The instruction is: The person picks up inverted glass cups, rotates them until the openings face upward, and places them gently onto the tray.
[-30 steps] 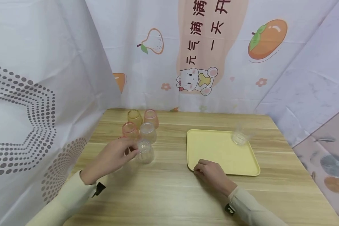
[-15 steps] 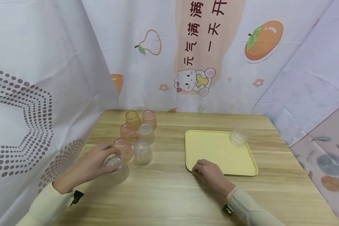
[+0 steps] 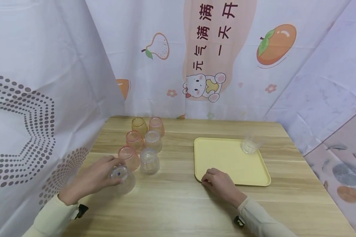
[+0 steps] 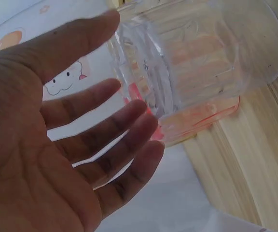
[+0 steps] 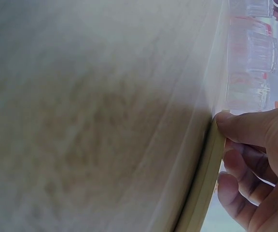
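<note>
In the head view my left hand [image 3: 99,176] holds the base end of a clear glass [image 3: 127,182], which stands upside down at the near end of a cluster. The left wrist view has the thumb and curved fingertips at the thick base of this glass [image 4: 201,53]. Just behind it are a pink glass [image 3: 130,158] and another clear glass [image 3: 149,163], both inverted. My right hand [image 3: 221,184] pinches the near left corner of a yellow tray [image 3: 225,161]. Its thumb presses on the tray's rim [image 5: 209,169] in the right wrist view, with the other fingers curled beside it.
Further back in the cluster stand a red-pink glass [image 3: 134,141], a clear glass [image 3: 153,141], an amber glass [image 3: 139,125] and a pale pink glass [image 3: 156,126]. One clear glass [image 3: 250,146] sits at the tray's far right corner. Printed curtains [image 3: 163,75] border the wooden table [image 3: 172,210].
My left hand has left the middle clear glass and moved left and nearer, onto the nearest clear glass. Over the last half second it has hardly moved. The right hand stays on the tray corner.
</note>
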### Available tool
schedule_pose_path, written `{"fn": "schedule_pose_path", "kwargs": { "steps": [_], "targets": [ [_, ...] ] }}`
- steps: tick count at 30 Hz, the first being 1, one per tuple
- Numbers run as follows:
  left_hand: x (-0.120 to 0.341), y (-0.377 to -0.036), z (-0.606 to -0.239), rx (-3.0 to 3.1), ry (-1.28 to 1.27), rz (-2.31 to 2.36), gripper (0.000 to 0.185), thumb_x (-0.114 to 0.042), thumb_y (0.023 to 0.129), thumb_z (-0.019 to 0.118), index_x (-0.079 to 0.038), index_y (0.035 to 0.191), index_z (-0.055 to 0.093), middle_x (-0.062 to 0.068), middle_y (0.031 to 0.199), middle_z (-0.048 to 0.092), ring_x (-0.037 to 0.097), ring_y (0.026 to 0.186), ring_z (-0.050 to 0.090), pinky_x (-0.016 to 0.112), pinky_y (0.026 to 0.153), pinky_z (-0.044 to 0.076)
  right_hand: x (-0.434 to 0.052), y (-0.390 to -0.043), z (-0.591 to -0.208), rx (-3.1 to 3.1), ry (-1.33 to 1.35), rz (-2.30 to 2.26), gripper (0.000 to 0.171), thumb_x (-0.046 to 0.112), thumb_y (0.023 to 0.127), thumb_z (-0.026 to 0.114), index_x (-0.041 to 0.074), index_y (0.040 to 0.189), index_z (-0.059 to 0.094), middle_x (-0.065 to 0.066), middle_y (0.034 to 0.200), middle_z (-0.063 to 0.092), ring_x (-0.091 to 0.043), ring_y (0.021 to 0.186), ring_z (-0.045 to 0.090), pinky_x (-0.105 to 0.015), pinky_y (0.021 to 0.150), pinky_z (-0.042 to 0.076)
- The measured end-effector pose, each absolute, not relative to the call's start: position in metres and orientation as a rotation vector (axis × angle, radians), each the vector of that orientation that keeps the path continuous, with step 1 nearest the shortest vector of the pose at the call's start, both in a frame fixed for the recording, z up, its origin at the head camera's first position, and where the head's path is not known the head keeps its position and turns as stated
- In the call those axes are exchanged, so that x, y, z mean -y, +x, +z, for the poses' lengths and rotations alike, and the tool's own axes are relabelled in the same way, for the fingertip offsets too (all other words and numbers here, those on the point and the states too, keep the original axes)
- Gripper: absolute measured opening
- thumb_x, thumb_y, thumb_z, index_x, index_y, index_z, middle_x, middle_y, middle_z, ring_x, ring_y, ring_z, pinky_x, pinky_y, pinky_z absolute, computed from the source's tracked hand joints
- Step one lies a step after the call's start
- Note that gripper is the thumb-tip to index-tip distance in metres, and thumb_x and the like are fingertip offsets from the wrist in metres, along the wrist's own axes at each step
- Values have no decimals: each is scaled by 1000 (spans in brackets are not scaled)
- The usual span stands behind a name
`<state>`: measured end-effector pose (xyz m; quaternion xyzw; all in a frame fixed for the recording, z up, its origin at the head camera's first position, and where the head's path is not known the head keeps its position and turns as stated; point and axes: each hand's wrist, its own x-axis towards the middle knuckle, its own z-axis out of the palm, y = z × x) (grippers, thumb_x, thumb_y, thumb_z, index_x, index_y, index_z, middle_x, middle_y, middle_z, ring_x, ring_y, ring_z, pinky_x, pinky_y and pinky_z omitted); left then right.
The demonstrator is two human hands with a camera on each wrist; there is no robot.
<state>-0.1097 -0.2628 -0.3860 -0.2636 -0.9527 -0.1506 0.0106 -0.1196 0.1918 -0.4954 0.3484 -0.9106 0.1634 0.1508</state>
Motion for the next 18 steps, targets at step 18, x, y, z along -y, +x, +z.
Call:
{"fn": "schedule_pose_path", "kwargs": {
  "steps": [18],
  "targets": [
    [263,-111,-398,3061,-767,-540,59,-36,75,91,-9,122,68,2,99,61,19,88,57,40,73,50,-191,-118,-493,2635,993,479,15,9,80,88,16,85,76,9,83,65,-5,75,59,-23,62,52]
  ]
}}
